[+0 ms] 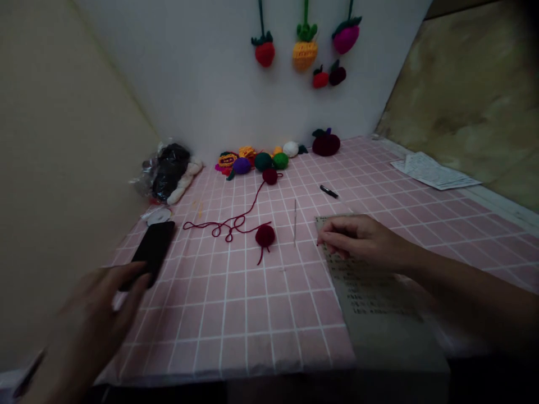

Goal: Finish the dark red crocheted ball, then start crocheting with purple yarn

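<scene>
My left hand (99, 308) is at the left front, blurred, its thumb and first finger apart and over the near end of a black phone (156, 244). My right hand (357, 238) is closed in a pinch above a handwritten sheet (374, 300); a tiny dark red speck shows at its fingertips, too small to name. Between the hands sits a dark red crocheted ball (265, 235) with short tails. Loose dark red yarn (229, 229) loops from near it back to a small ball of dark red yarn (270, 176). A thin metal crochet hook or needle (295, 221) lies beside the sheet.
A pink checked cloth (252, 314) covers the table. Colourful crocheted pieces (241, 165) and a dark red crocheted fruit (326, 144) sit at the back. Bagged yarn (170, 168) is back left, a black pen (329, 191) and papers (433, 170) right. Crocheted fruits (305, 55) hang on the wall.
</scene>
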The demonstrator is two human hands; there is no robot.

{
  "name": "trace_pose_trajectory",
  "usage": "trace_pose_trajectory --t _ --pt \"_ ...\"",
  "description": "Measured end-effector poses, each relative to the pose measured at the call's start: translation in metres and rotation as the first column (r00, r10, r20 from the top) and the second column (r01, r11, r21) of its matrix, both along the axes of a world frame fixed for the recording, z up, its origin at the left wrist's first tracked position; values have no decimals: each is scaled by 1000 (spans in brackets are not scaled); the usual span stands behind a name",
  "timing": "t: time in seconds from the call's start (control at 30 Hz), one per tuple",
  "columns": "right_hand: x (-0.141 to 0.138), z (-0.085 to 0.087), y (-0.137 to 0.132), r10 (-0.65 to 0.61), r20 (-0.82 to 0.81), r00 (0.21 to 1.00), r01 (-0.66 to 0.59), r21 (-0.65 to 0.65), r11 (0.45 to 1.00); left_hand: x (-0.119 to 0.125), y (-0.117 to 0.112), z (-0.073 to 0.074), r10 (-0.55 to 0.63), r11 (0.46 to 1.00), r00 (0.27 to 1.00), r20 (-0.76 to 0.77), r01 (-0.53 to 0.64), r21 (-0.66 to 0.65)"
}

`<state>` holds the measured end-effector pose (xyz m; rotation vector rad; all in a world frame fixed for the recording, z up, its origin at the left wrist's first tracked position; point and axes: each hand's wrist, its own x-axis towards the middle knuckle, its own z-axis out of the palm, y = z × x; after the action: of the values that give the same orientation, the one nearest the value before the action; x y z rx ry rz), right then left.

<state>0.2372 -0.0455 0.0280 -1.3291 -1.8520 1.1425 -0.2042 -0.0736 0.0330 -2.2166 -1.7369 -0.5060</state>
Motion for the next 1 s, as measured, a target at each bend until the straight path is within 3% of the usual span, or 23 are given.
trace_pose_trajectory --t 0.07,0.17,0.23,0.33,0.53,0.63,0.73,0.8,0.9,1.0 --pt "-7 3 -5 -1 -61 998 0 -15 1000 56 3 3 -201 979 975 92 203 -21" --pt "-17 5 -12 10 -139 990 -14 -31 999 135 -1 6 -464 878 859 216 478 -17" --pt "-22 6 -17 19 -176 984 -27 -40 999 175 -2 5 -557 815 788 261 579 -6" --pt "-25 8 -22 26 -219 975 -41 -64 997 210 0 2 -623 773 754 209 635 13" --pt "-26 -1 -24 -48 -415 909 -49 -221 974 227 11 2 -694 715 717 -69 697 46" --pt "-28 -6 -26 -174 -554 814 -51 -366 929 227 17 2 -675 722 721 -154 689 61" --pt "-30 -9 -27 -235 -606 760 -54 -420 906 228 23 -1 -645 739 738 -200 668 82" --pt "-30 -10 -25 -256 -617 744 -38 -422 906 229 26 -3 -643 747 750 -154 659 92" --pt "-25 -13 -18 -308 -623 719 6 -437 900 231 30 -2 -624 781 780 56 619 79" --pt "-20 -21 -11 -368 -632 682 34 -475 879 231 32 4 -558 805 784 271 591 -54"
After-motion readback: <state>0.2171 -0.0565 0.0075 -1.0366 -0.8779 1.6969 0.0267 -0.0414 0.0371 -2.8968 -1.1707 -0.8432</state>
